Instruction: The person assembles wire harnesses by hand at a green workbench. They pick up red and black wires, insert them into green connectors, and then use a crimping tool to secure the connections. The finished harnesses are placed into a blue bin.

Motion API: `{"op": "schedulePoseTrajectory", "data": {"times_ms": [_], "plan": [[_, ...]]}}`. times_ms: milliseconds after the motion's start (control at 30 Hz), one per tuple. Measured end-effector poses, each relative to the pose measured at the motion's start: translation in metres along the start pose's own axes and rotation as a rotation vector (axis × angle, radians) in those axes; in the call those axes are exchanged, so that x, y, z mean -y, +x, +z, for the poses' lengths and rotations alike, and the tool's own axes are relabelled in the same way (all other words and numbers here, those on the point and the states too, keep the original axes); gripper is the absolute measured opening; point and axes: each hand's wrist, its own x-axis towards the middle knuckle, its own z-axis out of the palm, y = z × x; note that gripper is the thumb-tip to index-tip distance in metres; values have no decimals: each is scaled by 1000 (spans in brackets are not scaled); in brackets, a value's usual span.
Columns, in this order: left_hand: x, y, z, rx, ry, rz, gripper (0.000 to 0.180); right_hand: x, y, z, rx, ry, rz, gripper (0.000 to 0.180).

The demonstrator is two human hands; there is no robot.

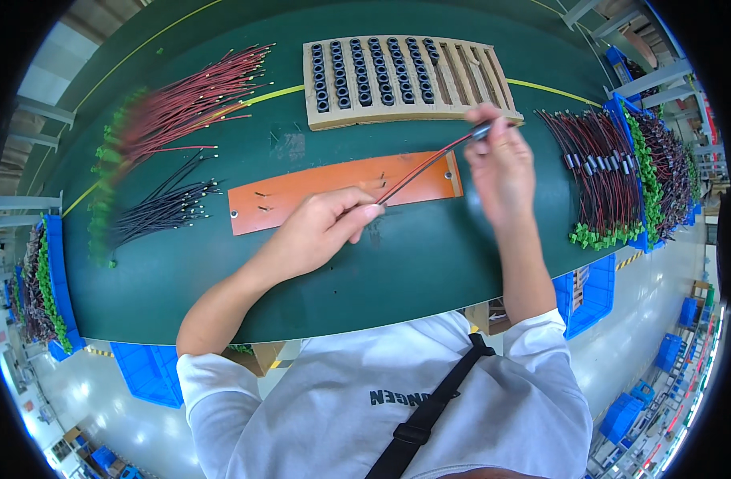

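A red and black wire pair (427,166) stretches slantwise between my two hands, over the orange board (289,187). Its near end is pinched between the thumb and fingers of my left hand (317,227). My right hand (505,168), slightly blurred, is closed at the far end around a small dark cylindrical core (481,131) that sits on the wires. Part of that core is hidden by my fingers. Just beyond my right hand lies a cardboard tray (333,122) with rows of black ring cores (385,76); its right-hand slots hold none.
At the left lie bundles of red wires (198,92) and black wires (170,203), with blurred green connectors. Finished-looking wire sets (597,164) with grey cores and green connectors lie at the right. Blue bins (58,279) stand beyond both table ends. The table (429,263) is green.
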Motion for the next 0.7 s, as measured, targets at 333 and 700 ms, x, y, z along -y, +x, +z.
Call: {"op": "schedulePoseTrajectory", "data": {"times_ms": [333,700], "plan": [[7,-21,-8,-189,219,171,21,-20,-27,32,360,83,342,22],[6,-69,-82,-311,230,145,33,-49,-28,75,501,-167,192,26]]}}
